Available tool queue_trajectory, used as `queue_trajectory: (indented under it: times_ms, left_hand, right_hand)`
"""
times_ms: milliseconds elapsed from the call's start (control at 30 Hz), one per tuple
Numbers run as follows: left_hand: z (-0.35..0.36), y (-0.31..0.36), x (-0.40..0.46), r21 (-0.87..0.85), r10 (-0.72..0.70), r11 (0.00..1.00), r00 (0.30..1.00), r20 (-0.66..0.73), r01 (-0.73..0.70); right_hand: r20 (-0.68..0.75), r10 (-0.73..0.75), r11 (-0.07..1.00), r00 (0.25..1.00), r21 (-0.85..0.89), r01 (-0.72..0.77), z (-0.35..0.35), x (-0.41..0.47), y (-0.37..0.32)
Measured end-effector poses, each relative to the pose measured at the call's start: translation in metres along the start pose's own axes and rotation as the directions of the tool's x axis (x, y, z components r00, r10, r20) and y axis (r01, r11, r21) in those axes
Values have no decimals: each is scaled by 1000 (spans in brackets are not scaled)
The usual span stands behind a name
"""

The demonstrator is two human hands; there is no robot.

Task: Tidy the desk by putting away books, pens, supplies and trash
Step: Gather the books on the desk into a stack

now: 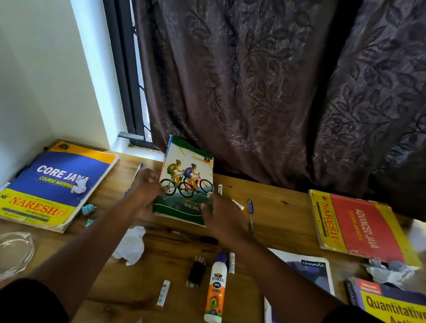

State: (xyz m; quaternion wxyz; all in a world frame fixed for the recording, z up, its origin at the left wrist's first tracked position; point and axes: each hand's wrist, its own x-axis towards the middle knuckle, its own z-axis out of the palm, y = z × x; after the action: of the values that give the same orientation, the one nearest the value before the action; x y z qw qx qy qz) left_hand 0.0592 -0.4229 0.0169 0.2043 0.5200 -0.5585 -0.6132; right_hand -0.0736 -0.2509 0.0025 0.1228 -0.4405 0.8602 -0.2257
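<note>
**Notebook between both hands**

I see the cycling notebook (186, 182) propped between my hands, long axis running away from me. My left hand (145, 190) and right hand (222, 216) grasp its near corners — each equally close.

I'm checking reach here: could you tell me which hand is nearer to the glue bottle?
Right. The right hand is beyond the glue bottle, almost straight behind it; the left hand is farther off to its left.

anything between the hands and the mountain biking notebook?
Nothing visible. The left hand and right hand flank the green mountain biking notebook at its lower corners, apparently touching it. Motion blur hides the grip.
</note>
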Motion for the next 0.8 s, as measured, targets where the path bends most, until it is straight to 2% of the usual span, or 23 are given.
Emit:
queue_trajectory:
  times_ms: [67, 133, 267, 333, 433, 600, 800]
  left_hand:
    - [-8, -5, -17, -59, 29, 998, 999, 16, -28]
    - [-12, -11, -35, -125, 60, 991, 994, 86, -49]
    - [-3, -22, -79, -192, 144, 976, 961, 236, -99]
    - [13, -29, -101, -187, 163, 976, 934, 317, -107]
    - [40, -38, -129, -157, 134, 984, 922, 364, -81]
    - [91, -58, -164, -44, 37, 999, 897, 440, -20]
    - [156, -83, -208, 215, -2, 974, 942, 335, -75]
  right_hand:
    - [-54, 52, 995, 997, 88, -47, -12, -3, 2]
    - [-50, 132, 974, 990, 193, -120, -24, -5, 7]
    - [18, 340, 836, 940, 453, -311, -49, -14, 25]
    - [22, 383, 767, 923, 549, -331, -61, -26, 42]
    - [18, 420, 701, 907, 628, -338, -82, -50, 67]
    - [-1, 458, 756, 889, 526, -389, -111, -102, 122]
    - [64, 469, 837, 881, 285, -466, -121, -165, 178]
